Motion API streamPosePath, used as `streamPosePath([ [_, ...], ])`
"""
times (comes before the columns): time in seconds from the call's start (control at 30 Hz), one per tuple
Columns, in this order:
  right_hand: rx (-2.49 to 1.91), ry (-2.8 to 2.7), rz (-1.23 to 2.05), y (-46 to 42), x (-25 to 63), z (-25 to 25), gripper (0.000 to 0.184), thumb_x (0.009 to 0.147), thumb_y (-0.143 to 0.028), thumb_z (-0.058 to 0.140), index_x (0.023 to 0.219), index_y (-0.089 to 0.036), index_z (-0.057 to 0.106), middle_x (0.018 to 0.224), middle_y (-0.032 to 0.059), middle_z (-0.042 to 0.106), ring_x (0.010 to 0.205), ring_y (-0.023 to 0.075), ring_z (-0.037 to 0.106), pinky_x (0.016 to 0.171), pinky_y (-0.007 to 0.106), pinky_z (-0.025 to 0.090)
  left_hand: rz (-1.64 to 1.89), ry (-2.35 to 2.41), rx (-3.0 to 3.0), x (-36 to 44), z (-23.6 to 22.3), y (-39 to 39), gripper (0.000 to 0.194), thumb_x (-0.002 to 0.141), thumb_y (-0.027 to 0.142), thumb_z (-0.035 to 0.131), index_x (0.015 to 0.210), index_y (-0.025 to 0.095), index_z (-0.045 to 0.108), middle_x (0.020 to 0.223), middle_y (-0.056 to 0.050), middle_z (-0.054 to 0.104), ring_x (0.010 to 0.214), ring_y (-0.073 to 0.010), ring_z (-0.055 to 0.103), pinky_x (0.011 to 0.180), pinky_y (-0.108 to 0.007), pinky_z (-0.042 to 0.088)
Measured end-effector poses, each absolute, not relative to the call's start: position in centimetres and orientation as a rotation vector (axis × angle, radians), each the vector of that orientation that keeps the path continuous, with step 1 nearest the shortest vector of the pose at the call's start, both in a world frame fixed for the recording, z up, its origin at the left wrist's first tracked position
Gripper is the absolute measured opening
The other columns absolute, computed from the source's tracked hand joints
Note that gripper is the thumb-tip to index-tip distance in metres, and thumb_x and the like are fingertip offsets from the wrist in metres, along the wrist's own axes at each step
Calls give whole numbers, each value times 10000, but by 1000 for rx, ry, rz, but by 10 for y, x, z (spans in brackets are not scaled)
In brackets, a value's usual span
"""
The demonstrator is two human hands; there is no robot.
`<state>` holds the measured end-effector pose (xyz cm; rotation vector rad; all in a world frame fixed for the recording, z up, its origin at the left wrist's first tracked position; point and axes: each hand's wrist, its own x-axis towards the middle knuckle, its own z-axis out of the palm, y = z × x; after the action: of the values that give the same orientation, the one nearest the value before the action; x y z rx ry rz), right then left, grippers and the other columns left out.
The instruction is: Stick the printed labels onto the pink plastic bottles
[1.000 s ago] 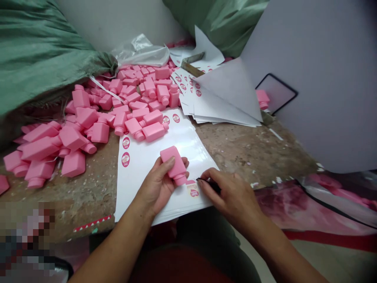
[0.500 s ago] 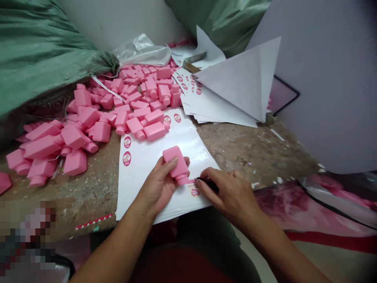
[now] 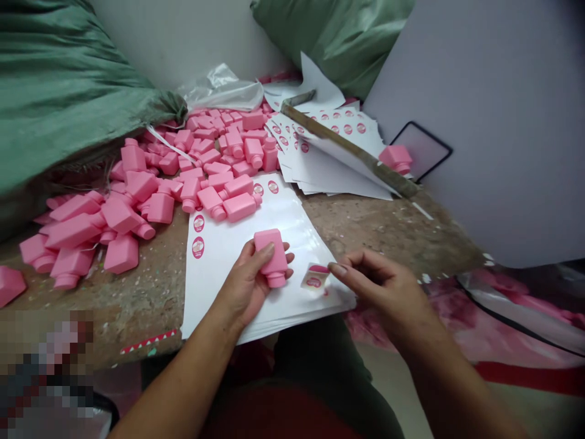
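Your left hand point(image 3: 244, 286) grips a pink plastic bottle point(image 3: 272, 257), hiding your palm; your right hand point(image 3: 384, 292), well apart, pinches near a curled label point(image 3: 315, 279), holding nothing you can make out.

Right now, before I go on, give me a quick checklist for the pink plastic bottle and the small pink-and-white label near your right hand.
Left hand grips the pink rectangular plastic bottle: ok.
Bottle's visible face bare of any label: ok.
Small pink-and-white label held in the right hand: not ok, it lies on the white label sheet.
Right fingertips touching the label: not ok, they are apart.
Label free of its backing: cannot tell.
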<state>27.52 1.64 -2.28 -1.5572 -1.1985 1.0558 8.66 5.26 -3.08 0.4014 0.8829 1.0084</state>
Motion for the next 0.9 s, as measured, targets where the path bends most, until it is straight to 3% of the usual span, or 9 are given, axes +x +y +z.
streamPosePath([
  [0.2, -1446, -1219, 1149, 14, 267, 0, 290, 710, -453, 724, 656, -209, 578, 561, -26, 469, 502, 104, 388, 442, 235, 290, 983, 843, 531, 90, -19, 42, 354, 828, 391, 670, 1096, 185, 566, 1047, -91, 675, 907, -183, 644, 803, -308, 503],
  [0.43, -1419, -1351, 1170, 21, 259, -2, 374, 756, -483, 687, 1018, -217, 700, 535, -48, 455, 505, 114, 421, 463, 244, 299, 936, 746, 426, 90, -2, 25, 522, 816, 589, 595, 1143, 183, 586, 1092, -93, 662, 1028, -236, 624, 873, -338, 489],
  [0.67, -1425, -1335, 1130, 25, 255, -14, 356, 768, -492, 691, 1008, -233, 735, 583, -22, 531, 539, 130, 492, 499, 249, 387, 956, 723, 429, 91, 0, 19, 494, 854, 590, 531, 1135, 187, 583, 1142, -98, 650, 1090, -241, 604, 907, -340, 477],
  [0.9, -1431, -1331, 1125, 27, 251, -8, 305, 742, -456, 696, 927, -218, 739, 536, -41, 476, 495, 125, 474, 475, 252, 391, 971, 722, 452, 90, -4, 20, 442, 871, 547, 542, 1137, 194, 551, 1211, -103, 608, 1122, -242, 584, 913, -334, 463],
])
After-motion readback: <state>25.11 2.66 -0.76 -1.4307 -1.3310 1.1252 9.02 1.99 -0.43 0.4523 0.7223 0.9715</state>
